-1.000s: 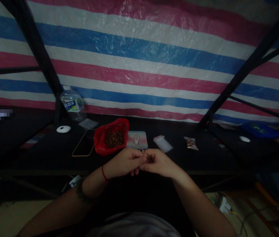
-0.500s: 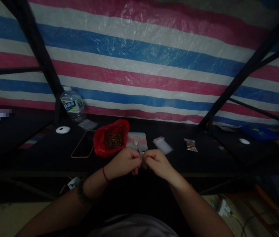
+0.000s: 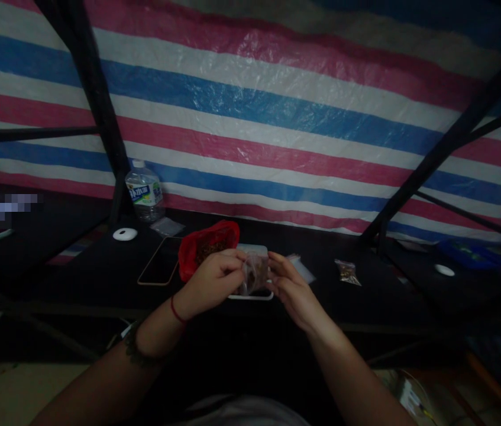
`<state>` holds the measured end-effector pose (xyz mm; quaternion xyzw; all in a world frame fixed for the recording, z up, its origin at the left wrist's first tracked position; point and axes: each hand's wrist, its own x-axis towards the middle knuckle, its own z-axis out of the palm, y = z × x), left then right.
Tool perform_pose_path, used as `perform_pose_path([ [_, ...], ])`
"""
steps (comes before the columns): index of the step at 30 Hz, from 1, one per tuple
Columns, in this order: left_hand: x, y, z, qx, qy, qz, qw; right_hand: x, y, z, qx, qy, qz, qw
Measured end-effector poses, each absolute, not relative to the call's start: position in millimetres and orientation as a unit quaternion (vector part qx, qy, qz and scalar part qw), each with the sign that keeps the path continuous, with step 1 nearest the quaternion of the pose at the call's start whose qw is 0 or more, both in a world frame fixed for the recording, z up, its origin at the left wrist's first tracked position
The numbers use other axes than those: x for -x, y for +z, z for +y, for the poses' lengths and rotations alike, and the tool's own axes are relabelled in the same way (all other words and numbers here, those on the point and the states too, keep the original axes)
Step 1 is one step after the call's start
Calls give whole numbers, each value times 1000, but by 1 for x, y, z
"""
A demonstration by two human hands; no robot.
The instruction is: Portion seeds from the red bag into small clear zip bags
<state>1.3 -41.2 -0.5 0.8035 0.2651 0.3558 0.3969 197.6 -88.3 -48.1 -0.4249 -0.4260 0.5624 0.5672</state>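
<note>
My left hand [image 3: 212,277] pinches a small clear plastic bag [image 3: 255,272] with brownish contents low in it. My right hand [image 3: 292,290] is at the bag's right edge, its fingers bent around that side; the exact contact of the fingertips is hard to see. Beneath the bag lies a pale flat scale-like device [image 3: 254,296] with a white edge, mostly covered. Just behind my left hand stands an open red bag [image 3: 188,251] filled with small brown pieces. Beyond my right hand are flat clear zip bags [image 3: 303,269], partly hidden by it.
A filled zip bag [image 3: 348,273] lies further right on the black table [image 3: 232,310]. To the left are a phone [image 3: 159,261], a white mouse-like object [image 3: 125,234], a clear bottle [image 3: 144,192] and another clear bag [image 3: 168,226]. Black metal posts [image 3: 99,100] frame a striped sheet [image 3: 254,130].
My hands, earlier pinched close together nearer the table's front edge, have moved apart and forward over the device. The bag between them now shows plainly. My view has shifted slightly.
</note>
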Motion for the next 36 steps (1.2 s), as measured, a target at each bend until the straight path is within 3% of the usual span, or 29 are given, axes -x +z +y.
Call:
perform_pose_path([
  [3,9,5,-37,-807,375,265,372,-193,-44,-86,374,667,-372,527],
  [6,21,7,-28,-830,384,269,301,-191,-37,-73,357,680,-379,516],
  [12,42,-12,7,-834,357,414,74,-184,-22,-15,399,591,-466,523],
  [16,46,-29,24,-807,288,515,-11,-170,-24,30,454,497,-546,499],
  [23,47,-49,35,-753,305,583,-29,-155,-35,72,467,353,-697,415],
  [36,50,-65,44,-763,230,604,-7,-143,-19,71,535,89,-791,284],
])
